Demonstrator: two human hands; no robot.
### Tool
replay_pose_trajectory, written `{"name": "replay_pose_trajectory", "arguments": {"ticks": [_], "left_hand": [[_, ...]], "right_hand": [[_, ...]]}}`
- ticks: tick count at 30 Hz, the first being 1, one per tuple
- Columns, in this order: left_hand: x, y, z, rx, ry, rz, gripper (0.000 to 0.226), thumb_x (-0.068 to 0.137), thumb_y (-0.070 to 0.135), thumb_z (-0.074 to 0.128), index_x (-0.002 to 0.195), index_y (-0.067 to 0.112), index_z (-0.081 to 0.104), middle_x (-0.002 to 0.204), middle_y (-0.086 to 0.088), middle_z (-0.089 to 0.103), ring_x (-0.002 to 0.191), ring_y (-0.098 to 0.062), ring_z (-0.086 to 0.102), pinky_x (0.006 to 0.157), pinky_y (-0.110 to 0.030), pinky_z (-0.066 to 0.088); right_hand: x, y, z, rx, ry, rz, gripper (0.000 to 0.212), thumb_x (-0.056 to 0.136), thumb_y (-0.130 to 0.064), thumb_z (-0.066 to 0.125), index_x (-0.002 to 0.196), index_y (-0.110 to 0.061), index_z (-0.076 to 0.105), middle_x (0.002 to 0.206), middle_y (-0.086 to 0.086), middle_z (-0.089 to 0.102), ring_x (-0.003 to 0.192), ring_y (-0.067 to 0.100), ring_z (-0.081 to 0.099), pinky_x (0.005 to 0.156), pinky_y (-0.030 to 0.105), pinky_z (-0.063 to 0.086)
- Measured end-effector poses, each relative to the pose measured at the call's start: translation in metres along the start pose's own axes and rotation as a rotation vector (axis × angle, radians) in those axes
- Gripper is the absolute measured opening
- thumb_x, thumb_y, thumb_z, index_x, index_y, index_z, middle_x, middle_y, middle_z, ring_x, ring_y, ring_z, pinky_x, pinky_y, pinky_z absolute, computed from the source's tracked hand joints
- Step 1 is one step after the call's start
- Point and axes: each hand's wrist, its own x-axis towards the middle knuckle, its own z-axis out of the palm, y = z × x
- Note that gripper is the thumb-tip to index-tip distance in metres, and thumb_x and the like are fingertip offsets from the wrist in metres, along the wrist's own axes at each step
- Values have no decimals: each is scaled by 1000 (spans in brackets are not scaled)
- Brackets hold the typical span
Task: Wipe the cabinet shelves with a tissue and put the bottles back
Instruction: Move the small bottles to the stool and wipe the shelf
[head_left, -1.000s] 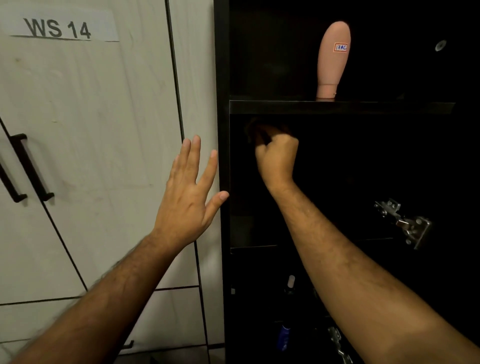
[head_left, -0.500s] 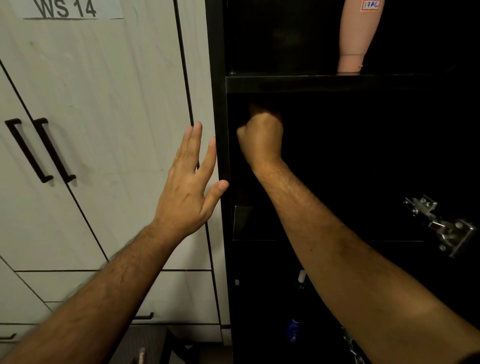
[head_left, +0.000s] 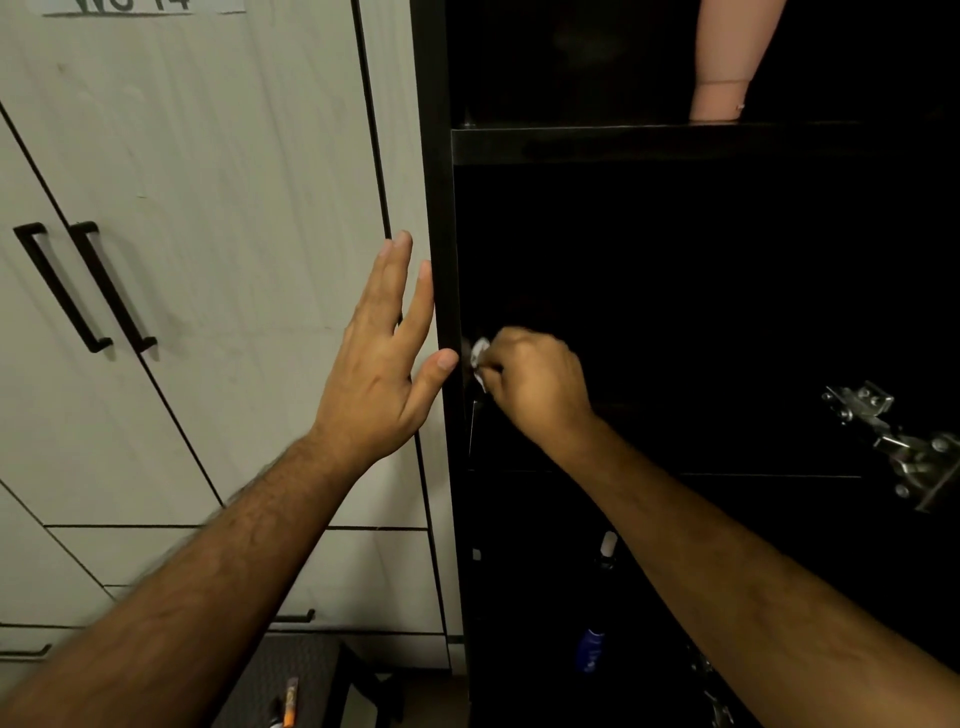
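R hand (head_left: 535, 382): my fingers were clenched round a crumpled white tissue (head_left: 479, 361), inside the dark cabinet (head_left: 441, 156), by its left wall.
L hand (head_left: 382, 364): fingers straight, released, thumb on cabinet's front edge.
Pink bottle (head_left: 724, 57): on upper shelf (head_left: 623, 143).

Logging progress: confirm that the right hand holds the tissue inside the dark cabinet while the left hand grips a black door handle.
Wrong on the left hand: the head view shows it open against the cabinet's edge, gripping nothing. The right hand does hold the tissue inside.

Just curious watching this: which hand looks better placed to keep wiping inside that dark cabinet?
Right hand: it grips the crumpled white tissue inside the black cabinet. The left hand lies open against its frame.
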Motion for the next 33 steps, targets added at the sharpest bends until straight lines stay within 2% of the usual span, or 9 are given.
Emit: {"name": "replay_pose_trajectory", "arguments": {"ticks": [4,9,13,16,19,21,25,30,33], "left_hand": [[0,0,1,-10,-8,-9,68,101,51,23,153,16,-5,160,-21,4,150,-29,5,120,-44,17],[-1,3,-5,-3,-42,-44,68,100,56,22,154,18,4,162,-14,2,150,-25,7,118,-45,24],[-3,3,-9,5,-45,-36,66,99,55,25,154,30,-3,163,-9,-1,150,-20,7,116,-39,25],[-2,4,-9,1,-42,-44,65,99,56,26,153,37,-6,163,-5,-4,150,-15,4,114,-35,24],[-2,5,-10,-18,-41,-51,65,98,58,25,153,37,-5,163,-2,-4,149,-10,3,111,-34,26],[-2,6,-9,-25,-40,-51,65,99,58,24,153,37,-4,163,-2,-3,149,-11,5,111,-36,29],[-3,9,-9,-25,-36,-62,63,98,59,21,152,39,-6,163,-1,-2,149,-9,6,109,-36,33],[-3,8,-12,-6,-38,-52,61,99,58,20,152,40,-5,163,-3,2,149,-16,10,113,-37,27],[-2,9,-13,11,-44,-55,60,100,58,20,152,40,-4,163,-3,3,149,-16,11,113,-34,24]], "right_hand": [[-14,-11,10,-107,-217,56,19,96,-27,54,104,-16,68,103,3,63,93,25,63,65,30,36],[-10,-27,12,-199,-261,93,20,95,-13,52,108,-14,67,108,5,60,98,25,60,78,35,44],[-15,-29,15,5,-292,269,18,90,-6,60,104,-14,68,108,6,59,99,25,61,79,34,52],[-19,-23,18,358,-168,481,15,89,-4,60,80,-13,66,86,2,65,81,19,64,70,33,57],[-17,-24,15,869,19,666,23,90,0,58,87,-17,72,79,-6,67,79,9,66,66,16,53],[-12,-33,11,1074,169,705,25,91,2,58,96,-16,73,83,-11,67,84,6,67,69,10,50],[13,-49,-3,1068,355,621,21,93,-3,59,105,-12,73,97,-3,71,91,6,67,74,11,52],[52,-55,-47,993,379,584,14,92,-3,57,95,-9,69,73,-8,61,66,3,61,55,8,46],[67,-58,-70,1089,320,642,28,90,6,51,71,-14,54,63,-3,51,53,5,52,46,10,42]]}}
